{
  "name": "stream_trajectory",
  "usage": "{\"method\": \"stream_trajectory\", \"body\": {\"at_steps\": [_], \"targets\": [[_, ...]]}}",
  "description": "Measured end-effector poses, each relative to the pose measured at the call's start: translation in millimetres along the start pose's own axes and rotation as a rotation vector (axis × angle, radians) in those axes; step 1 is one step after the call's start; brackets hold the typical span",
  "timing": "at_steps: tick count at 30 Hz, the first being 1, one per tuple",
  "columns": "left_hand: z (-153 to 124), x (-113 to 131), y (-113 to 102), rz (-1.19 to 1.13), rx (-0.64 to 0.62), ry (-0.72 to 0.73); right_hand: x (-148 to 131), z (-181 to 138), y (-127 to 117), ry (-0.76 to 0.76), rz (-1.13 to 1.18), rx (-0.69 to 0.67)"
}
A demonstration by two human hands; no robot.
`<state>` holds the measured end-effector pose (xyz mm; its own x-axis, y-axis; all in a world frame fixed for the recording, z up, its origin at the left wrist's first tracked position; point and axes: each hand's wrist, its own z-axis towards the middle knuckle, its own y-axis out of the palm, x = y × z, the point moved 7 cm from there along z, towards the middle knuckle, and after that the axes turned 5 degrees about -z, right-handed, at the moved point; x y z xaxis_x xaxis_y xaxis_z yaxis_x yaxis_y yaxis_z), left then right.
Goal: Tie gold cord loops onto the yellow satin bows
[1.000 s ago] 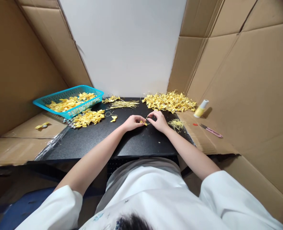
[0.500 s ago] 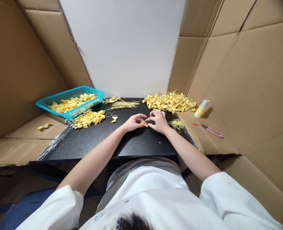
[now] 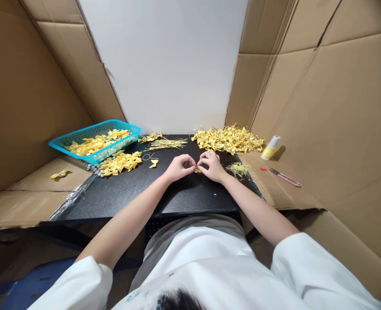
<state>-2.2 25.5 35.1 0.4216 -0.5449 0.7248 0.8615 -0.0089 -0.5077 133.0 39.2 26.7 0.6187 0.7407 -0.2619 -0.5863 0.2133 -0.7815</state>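
Over the middle of the black table (image 3: 122, 196), my left hand (image 3: 180, 167) and my right hand (image 3: 211, 166) meet fingertip to fingertip, both closed in a pinch. Between them is a small yellow ribbon bow (image 3: 197, 170), mostly hidden by the fingers. A single bow with a thin string (image 3: 154, 163) lies left of my left hand. Behind the hands is a bundle of thin yellow strings (image 3: 168, 143). To the right of my right hand sits a tangle of short yellow thread ends (image 3: 238, 169).
A turquoise basket (image 3: 59, 144) of yellow bows stands at the back left, with a pile of bows (image 3: 121, 163) before it. A bigger heap of bows (image 3: 228, 139) lies back right. Beyond are a thread spool (image 3: 270, 147) and a pink-handled cutter (image 3: 285, 177). Cardboard walls (image 3: 345, 112) flank the table.
My fingertips have drawn closer together and now pinch at the bow, covering more of it. The loop of string seen between the hands earlier is no longer visible.
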Motion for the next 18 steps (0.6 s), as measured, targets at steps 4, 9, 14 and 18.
{"method": "stream_trajectory", "body": {"at_steps": [4, 9, 14, 18], "targets": [[-1, -9, 8, -0.024, -0.001, -0.064, -1, 0, 1, -0.010, 0.020, -0.009], [-1, -21, 13, -0.110, 0.009, -0.141, -2, 1, 0, -0.013, 0.030, 0.005], [-1, -22, 17, -0.162, -0.041, -0.181, -5, 1, -3, -0.029, 0.024, 0.028], [-1, -21, 17, -0.150, -0.063, -0.189, -7, 1, -4, -0.052, 0.017, 0.019]]}}
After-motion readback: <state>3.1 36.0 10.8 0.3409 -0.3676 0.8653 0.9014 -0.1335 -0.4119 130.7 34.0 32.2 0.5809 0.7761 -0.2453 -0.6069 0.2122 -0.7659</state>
